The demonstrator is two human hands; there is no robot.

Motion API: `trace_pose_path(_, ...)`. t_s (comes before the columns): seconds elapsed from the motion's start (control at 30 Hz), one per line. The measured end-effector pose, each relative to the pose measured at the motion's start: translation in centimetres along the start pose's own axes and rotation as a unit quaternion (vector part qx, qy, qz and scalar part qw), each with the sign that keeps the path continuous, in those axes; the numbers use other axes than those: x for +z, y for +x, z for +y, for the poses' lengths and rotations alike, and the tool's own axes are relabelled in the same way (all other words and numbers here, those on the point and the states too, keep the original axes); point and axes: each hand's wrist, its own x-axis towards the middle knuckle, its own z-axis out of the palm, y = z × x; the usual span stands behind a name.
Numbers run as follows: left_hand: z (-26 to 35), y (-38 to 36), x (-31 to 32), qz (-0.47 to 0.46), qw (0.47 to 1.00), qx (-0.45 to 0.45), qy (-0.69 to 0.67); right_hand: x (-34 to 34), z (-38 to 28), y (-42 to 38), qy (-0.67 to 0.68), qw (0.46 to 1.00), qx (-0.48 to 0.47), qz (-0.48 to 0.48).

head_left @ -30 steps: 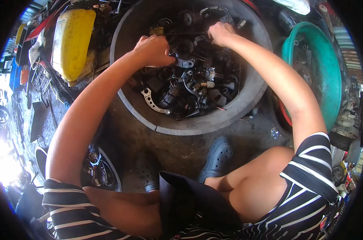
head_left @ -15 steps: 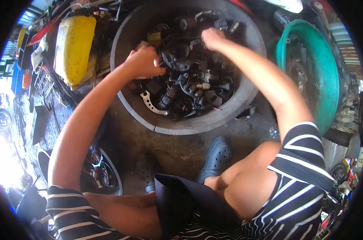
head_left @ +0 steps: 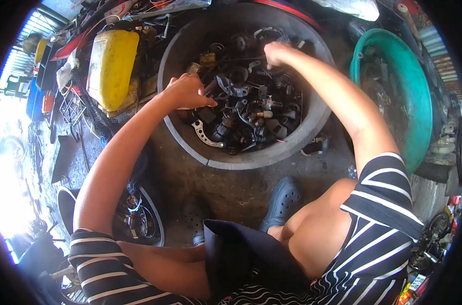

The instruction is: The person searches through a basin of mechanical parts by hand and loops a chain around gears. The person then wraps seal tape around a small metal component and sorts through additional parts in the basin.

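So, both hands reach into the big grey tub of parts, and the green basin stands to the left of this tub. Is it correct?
Not quite: the head view shows the green basin to the right of the tub. The left hand and right hand do reach into this tub of parts.

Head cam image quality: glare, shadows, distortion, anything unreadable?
Head view: strong glare blows out the left edge; head view: wide-lens curvature, black corners; head view: the large tub has a shaded interior where dark parts blend together, though the pale perforated bracket stands out; head view: the right hand has fingertips too unclear to read any grip.
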Motion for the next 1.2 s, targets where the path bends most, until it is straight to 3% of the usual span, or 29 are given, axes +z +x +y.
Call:
trace_pose_path(0.13,-0.1,-0.1,-0.2,-0.014,1.0,-0.003,-0.009,-1.4,0.6,-0.5,-0.016,0.995,-0.077,-0.059)
trace_pose_path(0.3,-1.5,-0.6,0.5,0.003,1.0,0.021,0.013,-3.8,-0.2,-4.1,0.066,0.968,-0.194,-0.146)
trace_pose_path(0.37,-2.0,-0.7,0.5,-0.056,0.998,0.012,0.031,-4.5,-0.7,-5.7,0.091,0.961,-0.208,-0.157)
trace_pose_path(0.47,-3.2,-0.5,0.8,-0.073,0.997,0.018,0.017,-5.0,-1.5,-6.8,0.223,0.919,-0.263,-0.191)
trace_pose_path(0.6,-4.0,-0.6,0.5,-0.086,0.996,0.033,-0.011,-4.1,-2.5,-6.9,0.3,0.899,-0.228,-0.223)
trace_pose_path(0.7,-4.0,-0.9,0.4,-0.091,0.995,0.023,-0.022,-4.4,-2.8,-6.8,0.284,0.903,-0.229,-0.227)
trace_pose_path(0.83,-3.4,-1.4,0.1,-0.108,0.994,0.0,-0.023,-5.0,-4.2,-7.3,0.218,0.936,-0.214,-0.177)
trace_pose_path(0.9,-3.1,-1.4,0.1,-0.122,0.992,-0.013,-0.024,-3.5,-5.3,-6.5,0.162,0.95,-0.255,-0.081)
trace_pose_path(0.97,-3.0,-1.0,0.3,-0.136,0.99,-0.018,-0.013,-2.0,-6.9,-7.3,0.162,0.959,-0.23,-0.027)
trace_pose_path(1.2,-1.2,-0.9,0.2,-0.165,0.986,-0.004,-0.009,-1.7,-6.9,-6.4,0.17,0.948,-0.268,0.004)
